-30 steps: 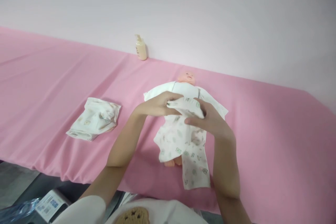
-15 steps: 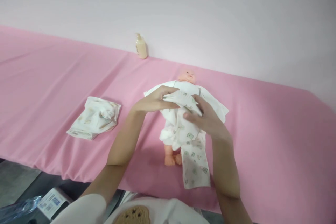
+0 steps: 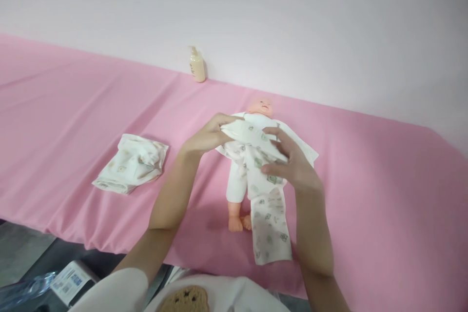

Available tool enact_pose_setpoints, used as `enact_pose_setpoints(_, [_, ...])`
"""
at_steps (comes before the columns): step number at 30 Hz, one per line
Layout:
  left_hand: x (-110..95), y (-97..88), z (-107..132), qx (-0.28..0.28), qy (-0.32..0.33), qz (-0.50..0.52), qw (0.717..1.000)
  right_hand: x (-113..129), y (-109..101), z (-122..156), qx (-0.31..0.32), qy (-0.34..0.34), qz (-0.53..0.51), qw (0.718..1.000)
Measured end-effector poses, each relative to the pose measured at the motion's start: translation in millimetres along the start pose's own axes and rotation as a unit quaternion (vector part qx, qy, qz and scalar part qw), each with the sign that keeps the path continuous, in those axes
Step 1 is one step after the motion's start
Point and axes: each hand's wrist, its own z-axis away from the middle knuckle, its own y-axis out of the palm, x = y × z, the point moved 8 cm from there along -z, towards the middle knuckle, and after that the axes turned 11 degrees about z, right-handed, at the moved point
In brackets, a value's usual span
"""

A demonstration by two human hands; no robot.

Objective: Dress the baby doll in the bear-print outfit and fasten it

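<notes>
A baby doll (image 3: 264, 107) in a white long-sleeved top lies on its back, its head toward the wall. Its bare feet (image 3: 236, 223) point at me. Over its belly and legs I hold patterned baby pants (image 3: 269, 224), white with small animal prints. My left hand (image 3: 215, 131) pinches one end of the waistband. At the other end, my right hand (image 3: 290, 158) has its fingers curled round the cloth. One pant leg hangs down over one of the doll's legs and onto the pink sheet; the other doll leg shows white clothing down to the ankle.
A folded printed baby garment (image 3: 131, 163) lies to the left on the pink sheet (image 3: 373, 195). A pump bottle (image 3: 198, 66) stands against the wall. Below the table's edge are a white box (image 3: 73, 282) and a clear plastic bottle (image 3: 27, 288).
The bunched pants have opened out, and the waistband is stretched wider between my hands. My left hand has shifted slightly left, and more of the doll's white-clothed leg shows.
</notes>
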Motion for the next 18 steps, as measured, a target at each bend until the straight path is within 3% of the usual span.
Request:
enact_pose_setpoints(3, [5, -3.6, -1, -0.035, 0.023, 0.048, 0.998, -6, 12, -1, 0.074, 0.038, 0.082, 0.993])
enact_pose_setpoints(5, [11, -1.6, -2, -0.061, 0.002, 0.068, 0.996, -8, 10, -3, 0.053, 0.047, 0.043, 0.997])
enact_pose_setpoints(7, [13, 1.4, -3, -0.081, -0.016, 0.065, 0.994, -11, -1, -6, -0.019, 0.043, -0.046, 0.998])
enact_pose_setpoints(9, [13, 13.0, -6, -0.024, -0.042, 0.027, 0.998, -18, -10, -9, -0.085, 0.041, -0.127, 0.987])
enact_pose_setpoints(12, [18, 34.1, -2, 0.141, -0.105, -0.024, 0.984, -30, -15, -12, -0.14, 0.058, -0.176, 0.973])
enact_pose_setpoints(13, [20, 35.6, 0, 0.167, -0.117, -0.023, 0.979, -33, -14, -13, -0.141, 0.064, -0.176, 0.972])
enact_pose_setpoints(15, [18, 28.3, -1, 0.137, -0.104, 0.013, 0.985, -31, -6, -14, -0.098, 0.062, -0.152, 0.982])
enact_pose_setpoints(18, [13, 15.6, 0, 0.027, -0.049, 0.107, 0.993, -18, 20, -10, 0.08, 0.027, -0.049, 0.995])
